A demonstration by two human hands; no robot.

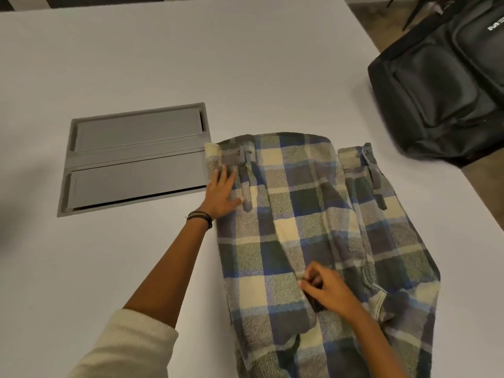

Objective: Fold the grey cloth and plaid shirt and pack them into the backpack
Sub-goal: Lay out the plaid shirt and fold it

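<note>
**An office meeting room, by the look of it**

You're at a broad white table (136, 64) with a grey twin-flap cable hatch (136, 159) sunk flush into its top, the sort fitted to conference tables. Past its far corner, thin dark chair legs (409, 15) stand on a brownish floor (365, 20).

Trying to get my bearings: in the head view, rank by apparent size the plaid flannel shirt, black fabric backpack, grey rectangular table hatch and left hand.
1. Blue-and-cream plaid flannel shirt.
2. Grey rectangular table hatch and black fabric backpack: look alike; the backpack is cut off by the frame edge.
3. Left hand.
</note>
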